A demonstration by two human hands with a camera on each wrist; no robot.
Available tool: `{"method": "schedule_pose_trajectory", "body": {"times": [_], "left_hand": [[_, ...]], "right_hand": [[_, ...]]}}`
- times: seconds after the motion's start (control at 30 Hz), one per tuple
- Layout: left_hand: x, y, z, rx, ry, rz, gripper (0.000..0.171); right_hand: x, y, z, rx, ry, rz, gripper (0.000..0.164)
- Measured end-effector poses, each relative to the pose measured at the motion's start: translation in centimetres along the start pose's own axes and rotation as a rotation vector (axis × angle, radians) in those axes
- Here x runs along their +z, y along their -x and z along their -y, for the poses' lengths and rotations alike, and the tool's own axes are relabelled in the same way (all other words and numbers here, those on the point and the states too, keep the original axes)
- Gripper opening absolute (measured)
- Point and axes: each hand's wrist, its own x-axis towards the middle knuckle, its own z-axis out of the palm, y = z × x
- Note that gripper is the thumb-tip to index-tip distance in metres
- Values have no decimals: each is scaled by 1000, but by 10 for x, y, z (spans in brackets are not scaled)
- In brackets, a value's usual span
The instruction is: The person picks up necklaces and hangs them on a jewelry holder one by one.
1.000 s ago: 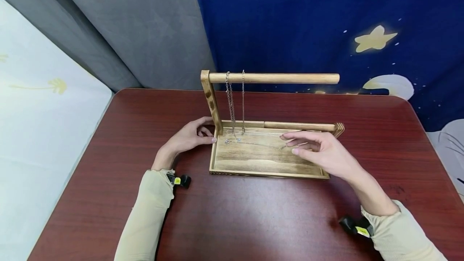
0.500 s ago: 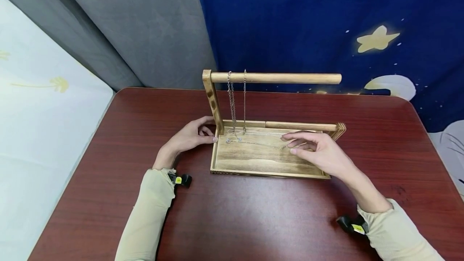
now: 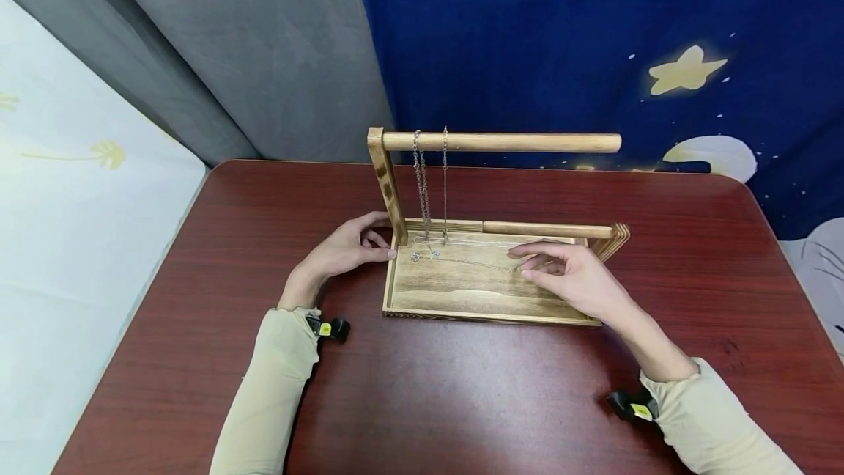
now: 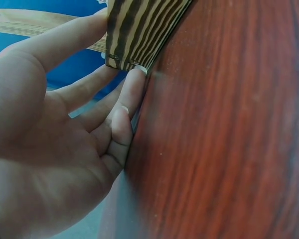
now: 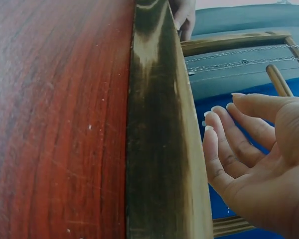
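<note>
Right hand (image 3: 576, 278) slightly farther left above tray (image 3: 488, 304) (reddish table (image 3: 461, 394), blue curtain (image 3: 527, 42)).

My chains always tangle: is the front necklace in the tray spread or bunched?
Spread out: the necklace lies nearly straight in the tray, pendant at one end.

I am finding no legible text; the yellow labels (image 3: 326, 330) (image 3: 641, 411) on my wrist cameras (image 3: 340, 330) (image 3: 620, 404) are showing marks too small to read.
</note>
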Motion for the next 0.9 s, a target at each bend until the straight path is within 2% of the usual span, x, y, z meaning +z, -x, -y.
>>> {"method": "schedule_pose_trajectory", "body": {"times": [0.37, 0.6, 0.9], "left_hand": [[2, 3, -3, -12, -1, -3, 69], [2, 3, -3, 10, 6, 3, 72], [1, 1, -4, -32, -19, -12, 72]], "right_hand": [[6, -6, -8, -2, 63, -14, 29], [9, -10, -12, 11, 94, -5, 30], [13, -15, -16, 23, 126, -26, 29]]}}
